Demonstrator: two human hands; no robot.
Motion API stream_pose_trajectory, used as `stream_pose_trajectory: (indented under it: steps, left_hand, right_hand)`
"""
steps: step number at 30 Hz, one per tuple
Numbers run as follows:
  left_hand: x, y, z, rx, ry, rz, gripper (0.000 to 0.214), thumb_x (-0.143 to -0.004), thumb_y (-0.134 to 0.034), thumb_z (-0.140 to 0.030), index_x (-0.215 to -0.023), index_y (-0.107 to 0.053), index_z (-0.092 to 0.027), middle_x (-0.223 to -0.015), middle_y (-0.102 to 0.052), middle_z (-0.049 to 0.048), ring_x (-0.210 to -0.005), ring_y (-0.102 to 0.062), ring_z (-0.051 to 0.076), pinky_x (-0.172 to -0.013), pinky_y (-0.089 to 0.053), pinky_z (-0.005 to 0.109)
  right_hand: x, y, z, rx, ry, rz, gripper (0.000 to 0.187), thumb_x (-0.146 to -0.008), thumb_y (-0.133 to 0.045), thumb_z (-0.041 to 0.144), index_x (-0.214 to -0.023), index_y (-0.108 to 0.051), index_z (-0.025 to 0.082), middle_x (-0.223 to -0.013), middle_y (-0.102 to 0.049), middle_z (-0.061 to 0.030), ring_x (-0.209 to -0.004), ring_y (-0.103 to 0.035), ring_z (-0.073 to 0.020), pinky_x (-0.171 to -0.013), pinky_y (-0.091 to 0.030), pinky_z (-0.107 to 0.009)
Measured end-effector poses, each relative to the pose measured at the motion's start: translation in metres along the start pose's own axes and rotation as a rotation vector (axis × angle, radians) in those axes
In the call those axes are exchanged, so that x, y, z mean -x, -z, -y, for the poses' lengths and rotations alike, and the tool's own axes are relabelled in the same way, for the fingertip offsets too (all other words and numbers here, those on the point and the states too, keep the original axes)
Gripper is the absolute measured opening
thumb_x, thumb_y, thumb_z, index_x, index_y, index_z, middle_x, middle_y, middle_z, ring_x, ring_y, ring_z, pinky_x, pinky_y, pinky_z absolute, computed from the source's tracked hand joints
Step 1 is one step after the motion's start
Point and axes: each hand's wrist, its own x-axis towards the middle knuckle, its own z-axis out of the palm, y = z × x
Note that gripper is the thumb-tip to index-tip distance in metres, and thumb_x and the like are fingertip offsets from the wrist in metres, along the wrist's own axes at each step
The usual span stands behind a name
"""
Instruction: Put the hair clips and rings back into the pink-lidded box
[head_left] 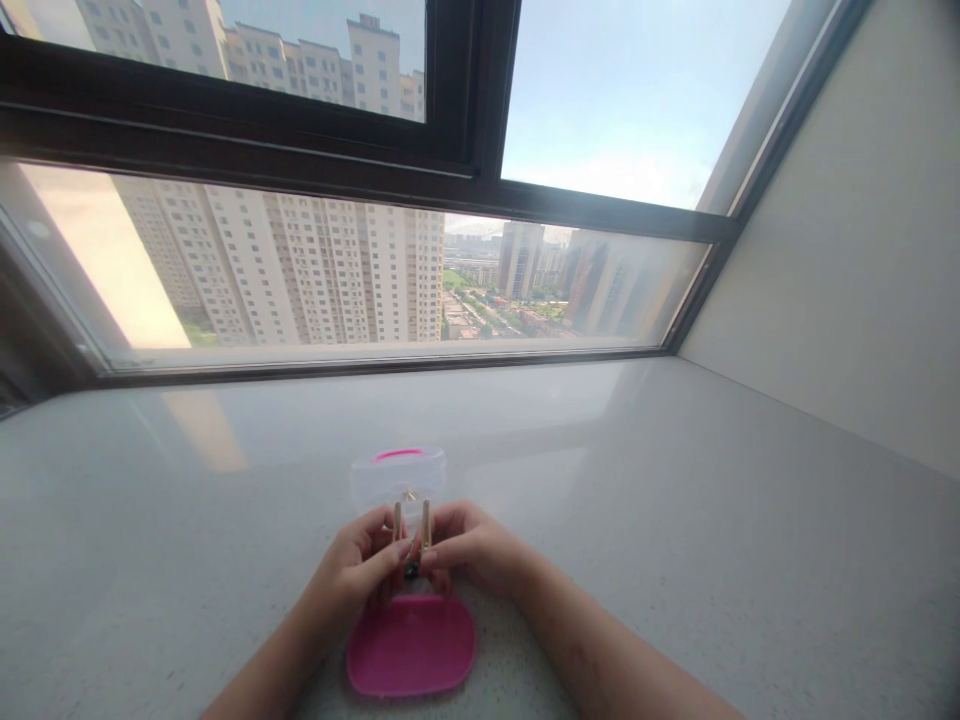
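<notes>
My left hand [367, 560] pinches a slim gold-coloured piece [397, 517] that stands upright between thumb and fingers. A similar slim gold-coloured piece [427, 520], also upright, is gripped by my right hand [469, 545]. The two hands are close together, with a narrow gap between the pieces; their exact kind is too small to tell. Low between the fingers shows a small dark object [411, 570], partly hidden. Just beyond the hands stands a clear plastic container [367, 477] with a pink strip and a few small gold-coloured bits in it. Below the hands lies a pink lid-like tray [412, 650].
The pale speckled sill [675, 560] carries the container and tray. At its back runs a dark window frame [450, 360], with tall buildings [322, 265] outside. A white wall [847, 250] rises on the right.
</notes>
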Motion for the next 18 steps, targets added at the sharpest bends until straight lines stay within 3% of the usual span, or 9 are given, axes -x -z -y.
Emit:
stream_pose_trajectory:
  steps: [18]
  left_hand:
    - [0.0001, -0.0008, 0.0027, 0.065, -0.011, -0.004, 0.025, -0.070, -0.069, -0.036, -0.076, -0.061, -0.014, -0.056, -0.056, 0.0001, -0.047, -0.050, 0.012, -0.047, -0.039, 0.022]
  right_hand:
    - [0.0022, -0.0004, 0.0024, 0.002, -0.038, -0.037, 0.029, -0.062, -0.076, 0.028, -0.079, -0.069, 0.005, -0.063, -0.063, -0.0049, -0.045, -0.055, -0.0100, -0.045, -0.041, -0.022]
